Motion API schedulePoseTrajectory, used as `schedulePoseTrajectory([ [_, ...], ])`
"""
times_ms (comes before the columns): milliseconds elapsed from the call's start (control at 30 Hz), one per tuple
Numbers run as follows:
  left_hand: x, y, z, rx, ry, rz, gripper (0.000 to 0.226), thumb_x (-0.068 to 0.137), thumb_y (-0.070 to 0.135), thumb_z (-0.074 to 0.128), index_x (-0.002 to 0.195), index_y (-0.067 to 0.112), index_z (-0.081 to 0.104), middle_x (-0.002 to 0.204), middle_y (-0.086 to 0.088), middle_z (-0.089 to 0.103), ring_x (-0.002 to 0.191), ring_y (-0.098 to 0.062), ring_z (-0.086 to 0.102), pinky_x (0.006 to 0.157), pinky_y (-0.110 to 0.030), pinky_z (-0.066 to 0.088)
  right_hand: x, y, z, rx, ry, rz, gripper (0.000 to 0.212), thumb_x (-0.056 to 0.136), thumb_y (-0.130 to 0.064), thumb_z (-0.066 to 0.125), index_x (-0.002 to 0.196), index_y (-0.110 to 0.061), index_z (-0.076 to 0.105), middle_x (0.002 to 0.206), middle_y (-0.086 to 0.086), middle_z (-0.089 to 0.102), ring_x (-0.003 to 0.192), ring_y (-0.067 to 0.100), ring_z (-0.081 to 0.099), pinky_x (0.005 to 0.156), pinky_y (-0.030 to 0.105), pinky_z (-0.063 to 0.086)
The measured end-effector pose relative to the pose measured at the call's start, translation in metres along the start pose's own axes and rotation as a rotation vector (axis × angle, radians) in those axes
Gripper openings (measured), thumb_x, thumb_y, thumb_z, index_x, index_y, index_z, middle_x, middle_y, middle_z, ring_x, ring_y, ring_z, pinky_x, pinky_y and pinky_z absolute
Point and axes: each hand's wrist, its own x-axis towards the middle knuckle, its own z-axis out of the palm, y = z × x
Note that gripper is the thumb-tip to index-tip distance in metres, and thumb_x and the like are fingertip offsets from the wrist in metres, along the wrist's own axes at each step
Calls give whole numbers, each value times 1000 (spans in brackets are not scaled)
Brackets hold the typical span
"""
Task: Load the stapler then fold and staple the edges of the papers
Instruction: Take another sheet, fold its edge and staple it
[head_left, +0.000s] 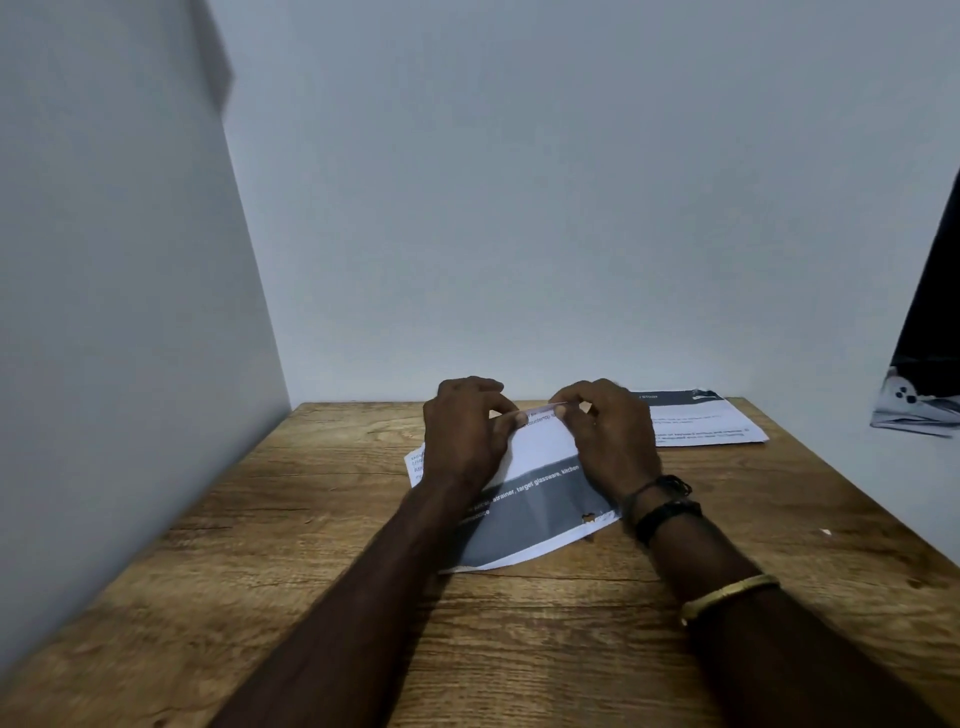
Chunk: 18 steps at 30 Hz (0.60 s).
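Both hands, left hand (465, 436) and right hand (608, 434), pinch the paper's (540, 499) folded far edge.

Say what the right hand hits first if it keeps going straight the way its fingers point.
Probably the left hand. The right hand pinches the folded paper with fingertips aimed left, and the fingers nearly meet over the edge; depth is unclear.

A single head-worn, wide-angle view looks forward and slightly down over the wooden desk (519, 649) from close above its near edge. It faces a pale wall behind the desk, which fills the upper half of the frame, with a second wall running along the desk's left side. Both forearms reach in from the bottom edge, and the hands sit near the desk's far edge, at mid-frame. No second view is given.
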Motion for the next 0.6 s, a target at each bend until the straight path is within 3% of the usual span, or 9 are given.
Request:
schedulePoseTrajectory([
  [267, 4, -3, -8, 6, 57, 32, 17, 83, 44, 74, 86, 28, 80, 115, 10, 73, 118, -20, 55, 93, -34, 37, 4, -3, -8, 85, 99, 40, 10, 91, -13, 69, 91, -18, 78, 96, 2, 75, 97, 25, 65, 87, 48, 52],
  [600, 6, -22, -18, -19, 58, -65, 12, 82, 39, 76, 82, 28, 79, 111, 7, 74, 116, -23, 57, 94, -38, 45, 8, 6, -12, 134, 164, 129, 9, 89, -13, 71, 90, -19, 78, 95, -3, 75, 94, 19, 68, 84, 45, 57],
])
